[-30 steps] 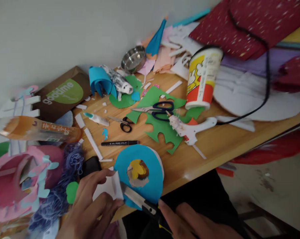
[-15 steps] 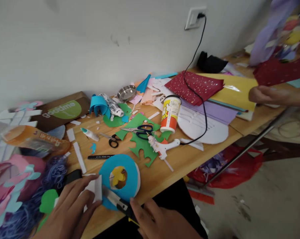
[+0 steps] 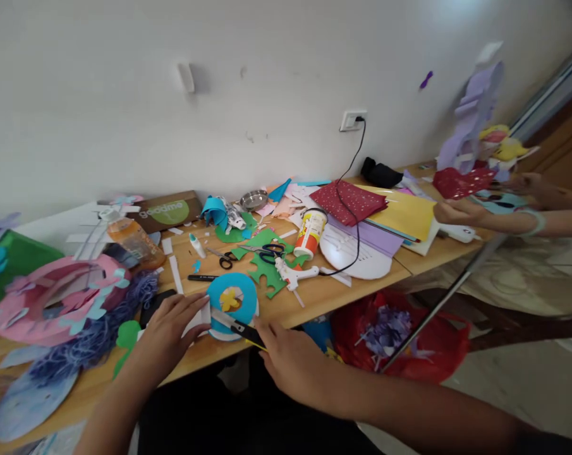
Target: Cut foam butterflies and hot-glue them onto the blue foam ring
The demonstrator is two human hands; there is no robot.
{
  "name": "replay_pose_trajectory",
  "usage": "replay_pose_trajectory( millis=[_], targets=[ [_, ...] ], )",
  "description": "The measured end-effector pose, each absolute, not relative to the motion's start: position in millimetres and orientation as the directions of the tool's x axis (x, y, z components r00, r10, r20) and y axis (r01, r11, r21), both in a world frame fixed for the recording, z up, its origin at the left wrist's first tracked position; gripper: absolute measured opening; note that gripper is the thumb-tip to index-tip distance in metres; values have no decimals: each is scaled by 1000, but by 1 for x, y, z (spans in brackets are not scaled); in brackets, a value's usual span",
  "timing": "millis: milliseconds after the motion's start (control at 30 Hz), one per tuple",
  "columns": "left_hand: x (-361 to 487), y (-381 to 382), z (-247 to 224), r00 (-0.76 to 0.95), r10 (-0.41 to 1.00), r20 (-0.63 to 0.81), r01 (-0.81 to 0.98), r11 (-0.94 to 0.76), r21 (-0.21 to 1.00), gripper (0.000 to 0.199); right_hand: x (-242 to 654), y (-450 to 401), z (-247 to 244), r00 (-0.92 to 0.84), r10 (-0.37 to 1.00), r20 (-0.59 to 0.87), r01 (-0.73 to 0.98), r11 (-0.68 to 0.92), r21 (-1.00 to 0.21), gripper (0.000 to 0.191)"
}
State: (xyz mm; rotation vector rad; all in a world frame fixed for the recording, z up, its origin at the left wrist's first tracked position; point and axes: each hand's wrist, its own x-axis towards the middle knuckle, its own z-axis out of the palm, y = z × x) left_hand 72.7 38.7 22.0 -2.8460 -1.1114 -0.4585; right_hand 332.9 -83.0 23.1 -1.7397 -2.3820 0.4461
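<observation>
My left hand [image 3: 174, 322] presses its fingers round a white piece of card or foam [image 3: 201, 318] near the table's front edge. In my right hand [image 3: 290, 363] is a utility knife [image 3: 241, 329] with a black and yellow handle. Its blade reaches left, over the lower part of a blue paper ring [image 3: 246, 291], towards the white piece; whether it touches that piece I cannot tell. A yellow paper shape [image 3: 229, 299] shows in the ring's middle opening.
Beyond the ring lie green paper scraps [image 3: 265, 275], scissors [image 3: 269, 254] and a white glue gun [image 3: 295, 273]. A paper cup [image 3: 310, 234] stands behind. An orange bottle [image 3: 136, 240] and pink paper ring [image 3: 15, 309] are leftward. At right, another person's hands [image 3: 456, 210] hold red paper.
The view has risen and widened, so the table sits lower and more wall shows. Both my hands keep hold of the white piece and the utility knife.
</observation>
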Motion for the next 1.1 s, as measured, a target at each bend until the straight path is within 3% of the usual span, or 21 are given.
replay_pose_trajectory(
  millis=[300, 567, 833, 967, 1100],
  targets=[
    [73, 37, 12, 668, 678, 308, 687, -720, 96, 54, 327, -99, 10, -124, 992, 40, 903, 129, -411, 30],
    [75, 41, 7, 661, 673, 330, 677, -726, 123, 54, 333, -96, 4, -218, 973, 79, 888, 231, -397, 52],
    [63, 47, 3, 657, 671, 345, 658, -733, 173, 50, 327, -91, 4, -214, 968, 134, 891, 249, -379, 46],
    [62, 47, 0, 625, 687, 369, 644, -722, 253, 47, 325, -88, 9, -231, 965, 127, 898, 261, -354, 45],
    [68, 37, 6, 606, 710, 360, 628, -704, 332, 36, 333, -79, 4, -237, 967, 95, 852, 254, -458, 43]
  ],
)
